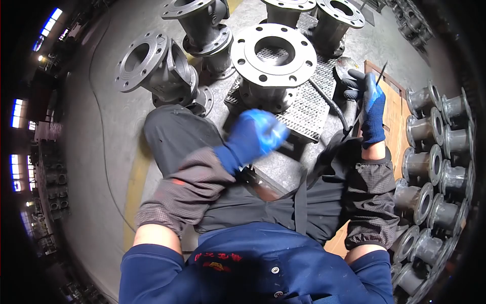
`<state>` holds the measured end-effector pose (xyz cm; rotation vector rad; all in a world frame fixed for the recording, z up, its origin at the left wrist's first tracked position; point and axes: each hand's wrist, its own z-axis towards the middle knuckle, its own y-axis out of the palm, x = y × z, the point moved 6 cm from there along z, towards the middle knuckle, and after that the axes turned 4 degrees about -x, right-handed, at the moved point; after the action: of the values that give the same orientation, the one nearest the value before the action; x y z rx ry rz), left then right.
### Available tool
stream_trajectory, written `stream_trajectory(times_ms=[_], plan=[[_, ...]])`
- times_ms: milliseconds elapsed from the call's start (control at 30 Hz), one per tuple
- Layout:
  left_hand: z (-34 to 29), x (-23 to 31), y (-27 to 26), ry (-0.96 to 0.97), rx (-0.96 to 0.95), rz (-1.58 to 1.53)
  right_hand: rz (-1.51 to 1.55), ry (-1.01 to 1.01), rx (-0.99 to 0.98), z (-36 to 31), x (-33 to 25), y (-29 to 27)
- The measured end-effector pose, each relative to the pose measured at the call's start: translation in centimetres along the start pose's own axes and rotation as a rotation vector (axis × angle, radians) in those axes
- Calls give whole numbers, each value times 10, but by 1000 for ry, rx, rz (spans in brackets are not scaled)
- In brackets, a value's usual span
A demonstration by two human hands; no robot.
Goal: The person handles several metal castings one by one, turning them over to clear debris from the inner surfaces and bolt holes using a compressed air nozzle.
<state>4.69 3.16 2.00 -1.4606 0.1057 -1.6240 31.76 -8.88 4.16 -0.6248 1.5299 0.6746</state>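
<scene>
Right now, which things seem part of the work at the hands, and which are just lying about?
Likely in use:
right hand, a thin dark rod apparently in its grip
left hand, blurred
central flanged pipe
ridged metal stand under it

Likely just lying about:
rows of grey pipes on the right
tilted grey pipe on the left

Open room over grey floor (121, 137) at left, crossed by a cable (96, 103); flanged castings (276, 75) block top centre, pipe pieces (417, 165) the right.

Grey flanged fitting (273, 72) upright on textured plate (310, 112), slim dark rod (381, 73) slanted at its right
</scene>
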Motion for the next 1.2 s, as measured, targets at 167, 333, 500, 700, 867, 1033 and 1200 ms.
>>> stream_trajectory(times_ms=[167,333,500,700,867,1033,1200], plan=[[29,-57,-79,-348,342,-355,-189,50,-53,5,17,6],[69,-127,-102,-562,215,-349,-283,115,-240,81,87,0],[103,-147,-73,-180,-31,49,-1279,-64,-220,75,180,-39],[111,-140,-52,-223,-174,-73,-1539,176,-174,94,195,-47],[124,-145,-51,-220,-212,-129,-1504,110,-93,105,186,-50],[141,-156,-51,-17,-142,-146,-871,1,6,95,113,-5],[143,-130,-37,-374,-63,-379,-541,-241,3,68,37,16]])
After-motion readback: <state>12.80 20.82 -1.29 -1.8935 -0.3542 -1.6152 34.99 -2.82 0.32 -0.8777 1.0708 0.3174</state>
